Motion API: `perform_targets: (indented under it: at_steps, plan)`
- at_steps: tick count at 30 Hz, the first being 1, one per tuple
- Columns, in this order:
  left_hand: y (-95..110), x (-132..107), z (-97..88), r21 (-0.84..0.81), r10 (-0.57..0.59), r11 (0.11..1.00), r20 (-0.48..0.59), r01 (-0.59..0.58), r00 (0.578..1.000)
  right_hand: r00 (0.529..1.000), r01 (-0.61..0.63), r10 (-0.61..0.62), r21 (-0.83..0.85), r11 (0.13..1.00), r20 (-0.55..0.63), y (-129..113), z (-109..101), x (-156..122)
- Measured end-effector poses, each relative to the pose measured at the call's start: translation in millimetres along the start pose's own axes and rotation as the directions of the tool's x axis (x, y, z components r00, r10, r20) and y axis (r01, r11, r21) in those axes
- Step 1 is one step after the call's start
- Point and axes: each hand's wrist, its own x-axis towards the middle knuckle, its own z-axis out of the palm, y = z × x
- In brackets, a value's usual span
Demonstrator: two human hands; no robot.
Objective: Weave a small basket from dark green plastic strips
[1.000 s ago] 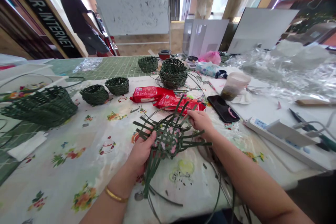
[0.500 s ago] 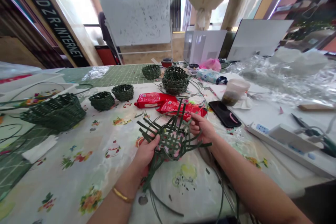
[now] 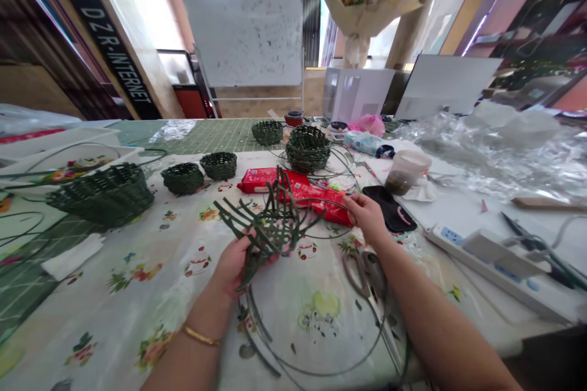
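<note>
Got my flowery-clothed worktop (image 3: 137, 293) in front of me, and my left grip (image 3: 232, 269) is closed around the half-woven green strip basket (image 3: 275, 229), lifted so the loose strips stay splayed. My right grip (image 3: 364, 217) is half open and empty, just beside the red packet (image 3: 270, 180).

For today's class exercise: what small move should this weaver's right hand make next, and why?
Probably the right hand should come back and pinch the loose strips of the half-woven green basket base: they stick out unwoven, only the left hand holds the piece, and the right hand is off it.
</note>
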Motion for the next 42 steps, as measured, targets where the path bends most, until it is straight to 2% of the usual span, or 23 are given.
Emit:
perform_targets:
  at_steps: [3,5,7,12,16,19,22,25,29,32,37,40,42]
  plan:
    - [12.1,-1.9,-1.0,-0.153,0.033,0.987,-0.064,-0.042,0.997,0.997,0.052,-0.063,-0.216,0.975,-0.044,0.5,-12.7,4.2]
    - [16.4,-2.0,-1.9,-0.232,0.046,0.97,-0.117,-0.072,0.992,0.998,0.062,-0.064,-0.425,0.903,0.01,2.3,-18.6,5.8]
    - [17.7,-1.1,-3.5,-0.291,0.063,0.951,-0.134,-0.1,0.989,0.996,0.063,-0.023,-0.538,0.841,0.081,5.0,-22.1,6.9]
    - [14.6,2.2,-9.0,-0.36,0.12,0.923,-0.073,-0.138,0.99,0.989,0.052,0.011,-0.422,0.905,0.146,8.9,-26.6,10.7]
    - [12.0,6.1,-12.4,-0.386,0.155,0.904,-0.107,-0.185,0.982,0.999,0.032,-0.031,-0.297,0.954,0.01,9.4,-35.5,20.6]
    - [9.7,9.1,-11.8,-0.339,0.136,0.92,-0.191,-0.196,0.972,0.993,-0.013,-0.029,-0.351,0.936,-0.113,11.8,-50.8,29.8]
    - [4.9,10.3,-7.6,-0.251,0.064,0.96,-0.239,-0.125,0.969,0.972,-0.115,-0.01,-0.511,0.852,-0.235,15.0,-69.0,35.7]
    - [-3.1,9.8,-2.0,-0.199,0.065,0.975,-0.168,-0.098,0.984,0.948,-0.249,0.037,-0.667,0.702,-0.315,18.5,-79.9,39.9]
    - [-13.9,10.9,2.0,-0.159,0.04,0.986,-0.096,-0.055,0.995,0.923,-0.38,0.152,-0.778,0.501,-0.354,25.1,-81.1,50.1]
    - [-18.5,14.2,2.0,-0.156,0.036,0.987,-0.093,-0.05,0.995,0.93,-0.366,0.201,-0.837,0.407,-0.308,30.8,-80.8,60.6]
    - [-20.4,18.4,2.4,-0.185,0.025,0.982,-0.101,-0.043,0.995,0.952,-0.287,0.195,-0.904,0.315,-0.235,35.9,-81.9,70.0]
    - [-19.7,19.3,3.9,-0.19,0.023,0.981,-0.099,-0.042,0.995,0.96,-0.256,0.19,-0.925,0.28,-0.208,33.6,-81.2,62.8]
    - [-19.2,20.3,4.5,-0.198,0.029,0.979,-0.113,-0.051,0.993,0.966,-0.196,0.214,-0.951,0.24,-0.145,30.0,-79.9,51.5]
